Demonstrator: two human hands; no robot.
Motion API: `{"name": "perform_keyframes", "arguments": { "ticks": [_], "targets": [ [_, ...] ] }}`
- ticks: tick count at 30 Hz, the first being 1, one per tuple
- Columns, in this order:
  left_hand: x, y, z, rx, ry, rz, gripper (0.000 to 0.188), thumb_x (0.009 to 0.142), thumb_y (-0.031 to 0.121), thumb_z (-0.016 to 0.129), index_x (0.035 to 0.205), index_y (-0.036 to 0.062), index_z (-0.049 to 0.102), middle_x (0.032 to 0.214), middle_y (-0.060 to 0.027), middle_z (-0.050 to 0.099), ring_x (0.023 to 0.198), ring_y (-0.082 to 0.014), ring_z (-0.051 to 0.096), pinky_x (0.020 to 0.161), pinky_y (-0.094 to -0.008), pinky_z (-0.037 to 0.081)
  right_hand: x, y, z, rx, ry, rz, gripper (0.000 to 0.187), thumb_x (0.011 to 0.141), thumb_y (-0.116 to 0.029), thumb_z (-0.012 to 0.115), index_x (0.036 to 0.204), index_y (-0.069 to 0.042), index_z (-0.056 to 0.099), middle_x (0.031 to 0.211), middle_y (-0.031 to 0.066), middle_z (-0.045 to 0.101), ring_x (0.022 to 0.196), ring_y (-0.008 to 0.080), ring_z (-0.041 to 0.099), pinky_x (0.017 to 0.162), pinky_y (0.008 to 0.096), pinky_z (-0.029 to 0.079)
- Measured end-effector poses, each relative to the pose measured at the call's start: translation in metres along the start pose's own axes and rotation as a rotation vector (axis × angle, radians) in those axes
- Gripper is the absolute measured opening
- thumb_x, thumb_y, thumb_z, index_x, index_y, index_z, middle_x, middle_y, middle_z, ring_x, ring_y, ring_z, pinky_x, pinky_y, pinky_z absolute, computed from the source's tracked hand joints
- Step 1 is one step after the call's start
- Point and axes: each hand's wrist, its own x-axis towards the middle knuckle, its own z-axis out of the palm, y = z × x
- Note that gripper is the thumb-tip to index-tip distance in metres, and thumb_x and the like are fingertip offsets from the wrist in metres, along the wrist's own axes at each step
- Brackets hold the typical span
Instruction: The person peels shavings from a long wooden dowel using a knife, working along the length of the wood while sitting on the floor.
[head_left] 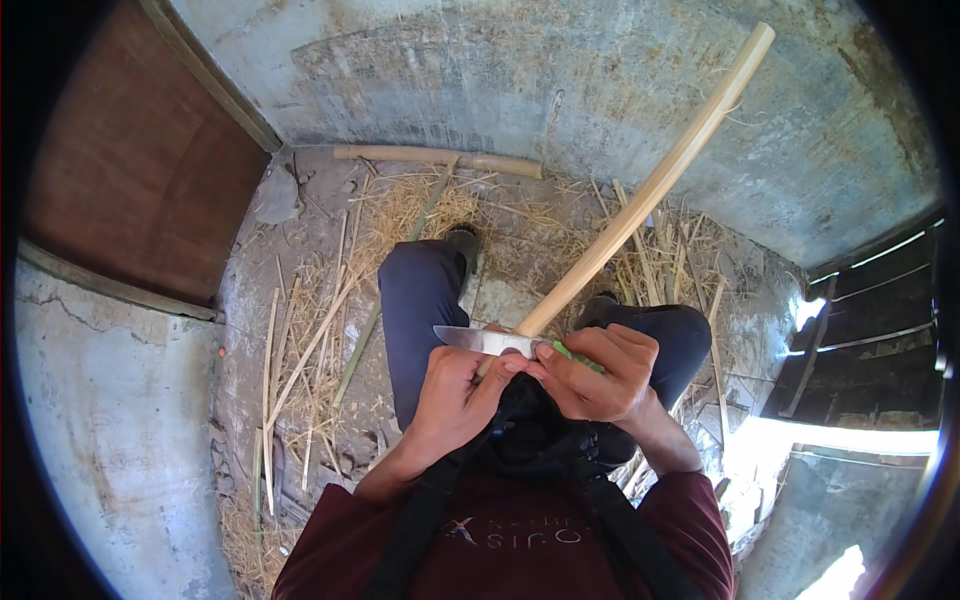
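Observation:
A long, pale, shaved bamboo stick slants up and away from my lap to the far right, with a few thin curls hanging off its edge. My left hand is closed around its near end. In my right hand is a knife; part of its green handle shows between the fingers. The blade lies across the stick and points left, its edge close to the left thumb. The two hands meet at the blade, above my lap. The stick's lowest end is mostly hidden by the fingers.
Straw-like shavings and several thin strips litter the floor around my legs. A thicker bamboo pole lies along the far wall. A brown door panel stands at the left, dark slats at the right.

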Motion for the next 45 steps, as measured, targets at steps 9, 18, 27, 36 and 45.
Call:
{"name": "perform_keyframes", "arguments": {
  "ticks": [9, 18, 27, 36, 45],
  "targets": [
    [0.001, 0.000, -0.001, 0.019, 0.025, 0.027, 0.024, 0.106, 0.021, 0.077, 0.099, -0.0017, 0.082, 0.059, -0.0051, 0.061, 0.051, -0.0065, 0.045, 0.047, -0.0303, 0.034, 0.004, -0.004, -0.006, -0.058, 0.010, -0.010, 0.029, 0.081, -0.023, 0.096, 0.104, -0.017, 0.079, 0.072, -0.0038, 0.059, 0.054, 0.0106, 0.056, 0.046, 0.0265, 0.037],
    [0.003, 0.022, -0.004, 0.057, 0.046, -0.025, 0.027, 0.105, 0.022, 0.077, 0.101, -0.0044, 0.076, 0.062, -0.0093, 0.058, 0.052, -0.0089, 0.048, 0.049, -0.0323, 0.037, 0.010, 0.001, -0.008, -0.070, 0.036, 0.026, 0.027, 0.074, -0.021, 0.099, 0.092, -0.011, 0.080, 0.068, -0.0007, 0.064, 0.048, 0.0130, 0.051, 0.046, 0.0279, 0.034],
    [0.000, 0.011, -0.002, 0.079, 0.006, 0.018, 0.034, 0.109, 0.030, 0.071, 0.106, -0.0032, 0.072, 0.066, -0.0175, 0.064, 0.054, -0.0337, 0.065, 0.053, -0.0407, 0.045, 0.004, 0.002, -0.004, -0.058, 0.021, 0.005, 0.031, 0.077, -0.019, 0.097, 0.100, -0.016, 0.077, 0.072, -0.0030, 0.060, 0.052, 0.0121, 0.056, 0.045, 0.0283, 0.037],
    [-0.001, 0.019, -0.004, 0.123, -0.016, 0.000, 0.027, 0.107, 0.026, 0.073, 0.113, -0.0006, 0.073, 0.067, -0.0179, 0.063, 0.050, -0.0317, 0.061, 0.052, -0.0384, 0.044, 0.004, 0.008, -0.010, -0.084, 0.033, -0.004, 0.031, 0.079, -0.020, 0.097, 0.102, -0.017, 0.077, 0.072, -0.0034, 0.060, 0.052, 0.0118, 0.056, 0.046, 0.0280, 0.036],
    [-0.005, 0.014, -0.010, 0.177, 0.009, 0.005, 0.035, 0.108, 0.025, 0.073, 0.088, -0.0003, 0.059, 0.059, -0.0138, 0.038, 0.045, -0.0225, 0.036, 0.046, -0.0379, 0.031, 0.007, 0.027, -0.020, -0.153, 0.105, 0.064, 0.021, 0.077, -0.020, 0.097, 0.087, -0.013, 0.080, 0.069, -0.0003, 0.062, 0.047, 0.0134, 0.051, 0.043, 0.0295, 0.035]
  ]
}}
